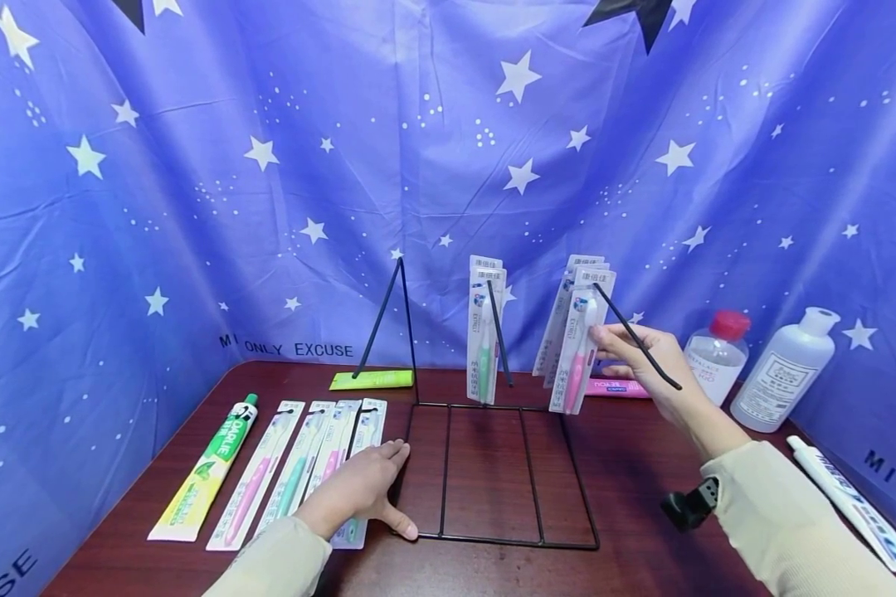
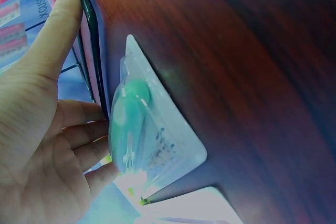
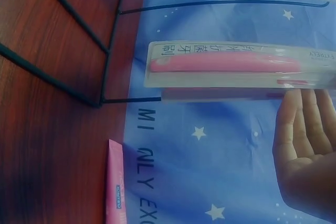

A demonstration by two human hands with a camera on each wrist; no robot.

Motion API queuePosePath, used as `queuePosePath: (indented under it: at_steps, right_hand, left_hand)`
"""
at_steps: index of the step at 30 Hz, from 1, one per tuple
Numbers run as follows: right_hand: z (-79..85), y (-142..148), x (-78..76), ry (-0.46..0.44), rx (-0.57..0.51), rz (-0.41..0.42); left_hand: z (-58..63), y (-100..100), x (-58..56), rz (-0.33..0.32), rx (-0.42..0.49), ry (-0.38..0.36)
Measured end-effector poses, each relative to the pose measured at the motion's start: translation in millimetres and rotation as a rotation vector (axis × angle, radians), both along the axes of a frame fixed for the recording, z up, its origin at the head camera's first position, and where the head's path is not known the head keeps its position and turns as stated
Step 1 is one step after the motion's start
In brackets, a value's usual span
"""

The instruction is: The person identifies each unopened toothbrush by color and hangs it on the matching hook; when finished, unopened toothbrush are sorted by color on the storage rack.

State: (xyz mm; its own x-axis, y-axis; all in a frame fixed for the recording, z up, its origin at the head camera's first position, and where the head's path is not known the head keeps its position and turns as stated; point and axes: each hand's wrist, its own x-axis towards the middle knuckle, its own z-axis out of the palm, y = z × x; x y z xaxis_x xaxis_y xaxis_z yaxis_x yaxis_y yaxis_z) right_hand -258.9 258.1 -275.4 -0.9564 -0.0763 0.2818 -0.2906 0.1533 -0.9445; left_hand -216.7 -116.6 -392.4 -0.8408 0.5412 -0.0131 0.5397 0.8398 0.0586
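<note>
A black wire display rack (image 1: pixel 528 474) stands on the table with hooks reaching toward me. My right hand (image 1: pixel 642 356) has its fingertips at the right edge of a packaged pink toothbrush (image 1: pixel 578 356), which hangs on the right hook in front of other packs. In the right wrist view those fingers (image 3: pixel 304 124) are fairly straight. Packaged green toothbrushes (image 1: pixel 484 348) hang from the middle hook. My left hand (image 1: pixel 362 489) rests at the rack's left base bar, fingers extended and thumb by the front corner. It partly covers a toothbrush pack (image 1: pixel 368 419) lying on the table.
More toothbrush packs (image 1: pixel 257 481) lie in a row at the left, beside a yellow-green toothpaste tube (image 1: pixel 205 477). A lime tube (image 1: pixel 371 380) and a pink tube (image 3: pixel 115 187) lie behind. A red-capped bottle (image 1: pixel 717 356), a white bottle (image 1: pixel 784 373) and a white tube (image 1: pixel 854 506) occupy the right.
</note>
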Motion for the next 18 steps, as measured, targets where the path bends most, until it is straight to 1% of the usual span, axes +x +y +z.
queuePosePath:
  at_steps: [4,9,14,18]
  right_hand:
    - [0.4,3,3.6,0.045,0.052,-0.007]
    - [2.3,10,13.6,0.072,0.151,-0.064]
    - [1.2,20,23.9,0.092,0.193,-0.049]
    - [-4.1,30,29.8,0.096,0.210,-0.048]
  left_hand:
    - [-0.6,0,-0.3,0.002,0.002,-0.006]
    - [-0.3,0,0.1,0.000,0.014,-0.005]
    - [1.4,0,1.7,-0.004,0.043,-0.013]
    - [2.2,0,2.4,-0.014,0.041,-0.005]
